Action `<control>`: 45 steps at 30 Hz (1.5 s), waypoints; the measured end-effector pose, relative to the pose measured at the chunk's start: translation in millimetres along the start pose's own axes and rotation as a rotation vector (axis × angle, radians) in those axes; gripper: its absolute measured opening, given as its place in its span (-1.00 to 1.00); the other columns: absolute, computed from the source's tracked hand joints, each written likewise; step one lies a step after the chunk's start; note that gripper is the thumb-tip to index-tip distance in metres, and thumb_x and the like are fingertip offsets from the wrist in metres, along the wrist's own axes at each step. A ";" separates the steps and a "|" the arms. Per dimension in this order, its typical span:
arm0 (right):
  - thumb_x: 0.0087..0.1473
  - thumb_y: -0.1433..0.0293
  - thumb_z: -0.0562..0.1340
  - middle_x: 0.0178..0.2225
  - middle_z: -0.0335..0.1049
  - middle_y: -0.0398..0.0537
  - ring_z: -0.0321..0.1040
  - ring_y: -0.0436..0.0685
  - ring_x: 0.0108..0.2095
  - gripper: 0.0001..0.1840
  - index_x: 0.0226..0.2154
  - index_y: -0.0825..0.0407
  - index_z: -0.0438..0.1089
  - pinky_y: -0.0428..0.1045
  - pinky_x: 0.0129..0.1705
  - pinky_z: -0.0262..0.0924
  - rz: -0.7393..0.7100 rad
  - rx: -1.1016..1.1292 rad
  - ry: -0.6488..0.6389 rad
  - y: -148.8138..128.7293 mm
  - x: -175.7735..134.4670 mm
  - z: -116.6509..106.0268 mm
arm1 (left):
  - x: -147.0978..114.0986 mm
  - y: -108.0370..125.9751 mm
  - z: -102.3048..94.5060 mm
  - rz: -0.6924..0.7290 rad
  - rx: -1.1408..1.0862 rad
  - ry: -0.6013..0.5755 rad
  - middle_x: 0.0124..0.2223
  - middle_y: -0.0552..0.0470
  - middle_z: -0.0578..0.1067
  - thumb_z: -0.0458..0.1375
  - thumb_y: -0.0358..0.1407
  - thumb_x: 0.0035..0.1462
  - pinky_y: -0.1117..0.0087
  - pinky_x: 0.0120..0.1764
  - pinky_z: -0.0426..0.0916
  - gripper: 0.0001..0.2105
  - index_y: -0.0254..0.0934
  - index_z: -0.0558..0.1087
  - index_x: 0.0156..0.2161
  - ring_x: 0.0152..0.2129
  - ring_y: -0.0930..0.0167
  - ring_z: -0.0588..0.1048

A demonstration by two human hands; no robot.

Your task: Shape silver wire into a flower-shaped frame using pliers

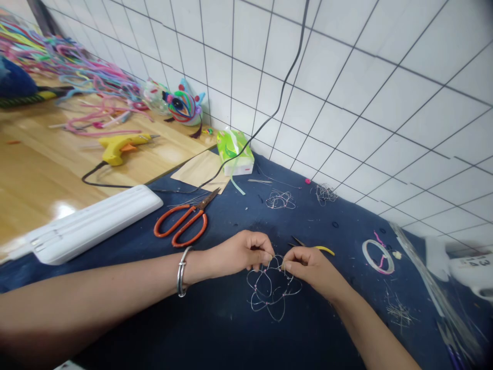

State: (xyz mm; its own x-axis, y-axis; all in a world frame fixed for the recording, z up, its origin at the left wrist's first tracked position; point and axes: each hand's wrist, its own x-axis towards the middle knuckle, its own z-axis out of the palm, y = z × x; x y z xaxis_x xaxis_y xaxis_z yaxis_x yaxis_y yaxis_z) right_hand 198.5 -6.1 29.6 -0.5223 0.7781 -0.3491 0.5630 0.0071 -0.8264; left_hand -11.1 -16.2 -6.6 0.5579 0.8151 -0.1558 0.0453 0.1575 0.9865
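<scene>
Dark-blue cloth (239, 218) bears orange-handled scissors (201, 206) and tangled wire (325, 193).

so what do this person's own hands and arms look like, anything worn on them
The left hand is ungloved, with a shiny silver bangle around the wrist. The right hand is ungloved too, and its wrist is bare. No sleeve shows on either forearm.
</scene>
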 end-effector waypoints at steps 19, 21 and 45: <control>0.00 0.38 0.14 -0.60 0.13 -0.24 0.00 -0.09 -0.57 -0.86 -0.49 0.07 0.36 -0.13 -0.52 -0.06 -0.029 -0.015 0.000 4.0 1.2 0.2 | -1.3 5.7 -1.8 0.028 -0.029 0.008 -0.45 0.08 0.44 0.13 -0.35 0.02 0.53 -0.52 0.23 -0.91 -0.35 0.44 -0.37 -0.61 0.58 0.33; 0.00 0.38 0.14 -0.60 0.13 -0.24 0.00 -0.09 -0.57 -0.86 -0.49 0.07 0.36 -0.13 -0.52 -0.07 -0.032 -0.020 0.004 3.8 1.2 0.2 | -1.8 7.1 -2.4 0.013 -0.016 -0.006 -0.46 0.08 0.44 0.11 -0.35 0.03 0.55 -0.55 0.20 -0.90 -0.34 0.44 -0.35 -0.60 0.57 0.35; 0.00 0.32 0.15 -0.60 0.11 -0.23 -0.02 -0.09 -0.57 -0.83 -0.49 0.07 0.37 -0.13 -0.53 -0.09 -0.054 0.061 0.056 4.3 1.1 -0.9 | 0.0 3.7 7.1 0.007 -0.051 -0.057 -0.52 0.17 0.33 0.14 -0.37 0.01 0.53 -0.53 0.23 -0.90 -0.31 0.28 -0.37 -0.60 0.56 0.34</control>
State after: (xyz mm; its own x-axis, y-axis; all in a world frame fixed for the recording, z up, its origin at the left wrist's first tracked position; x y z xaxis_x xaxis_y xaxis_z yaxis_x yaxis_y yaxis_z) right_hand 200.9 -4.6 26.0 -0.5129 0.8116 -0.2798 0.4941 0.0126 -0.8693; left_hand -5.0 -19.5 -2.5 0.6047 0.7833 -0.1440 -0.0002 0.1810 0.9835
